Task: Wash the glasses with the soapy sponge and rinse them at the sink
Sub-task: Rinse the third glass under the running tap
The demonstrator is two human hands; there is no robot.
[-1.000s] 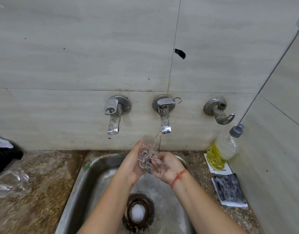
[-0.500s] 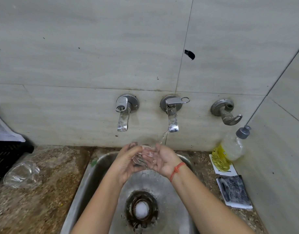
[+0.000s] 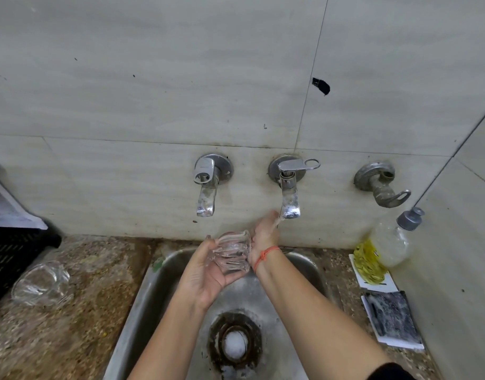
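My left hand (image 3: 205, 272) holds a clear ribbed glass (image 3: 231, 252) above the steel sink (image 3: 142, 294), fingers curled round its side. My right hand (image 3: 264, 233) is raised beside the glass, up under the running tap (image 3: 289, 198), and the water stream falls on its fingers. The right hand holds nothing that I can see. A second clear glass (image 3: 41, 283) lies on its side on the speckled counter at the left. A dark soapy sponge (image 3: 390, 316) rests on a white holder at the right of the sink.
A second tap (image 3: 207, 187) and an old wall valve (image 3: 381, 185) flank the running one. A bottle of yellow dish liquid (image 3: 384, 250) leans in the right corner. A black crate (image 3: 8, 253) stands at far left. The sink drain (image 3: 235, 344) is below my arms.
My right hand has left the glass and risen under the tap. My left hand now holds the glass alone, a little left of the stream. The view has shifted left.
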